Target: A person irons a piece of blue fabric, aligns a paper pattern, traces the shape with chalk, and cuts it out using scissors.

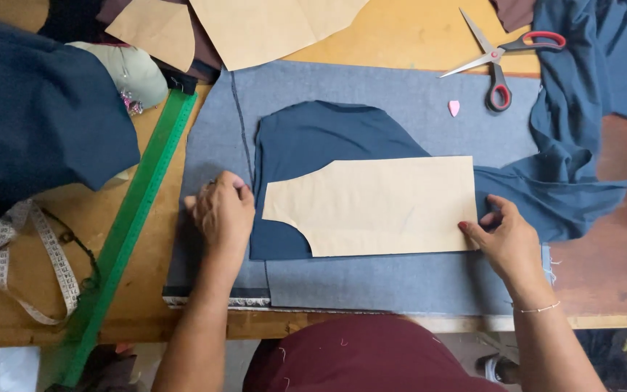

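The person leans over the wooden tabletop (400, 33), both hands well apart and pressed flat at either end of the work, neither one gripping anything. The left hand (223, 212) rests with its fingers curled on the grey fabric (400, 279), right at the left edge of the dark blue fabric piece (313, 141) that lies on top of it. The right hand (506, 236) has its fingertips on the right end of the tan paper pattern (379, 207), which lies flat across the dark blue piece, its curved cut-out at the lower left. A long green ruler (136, 225) runs slantwise just left of the grey fabric, and a measuring tape (45, 254) loops near the tabletop's left edge. Above, red-handled scissors (498, 62) lie partly open, with a small pink chalk (454, 107) just below them on the grey fabric. More tan pattern sheets (255, 25) sit at the far edge, and loose blue cloth (582, 80) is bunched at the right.
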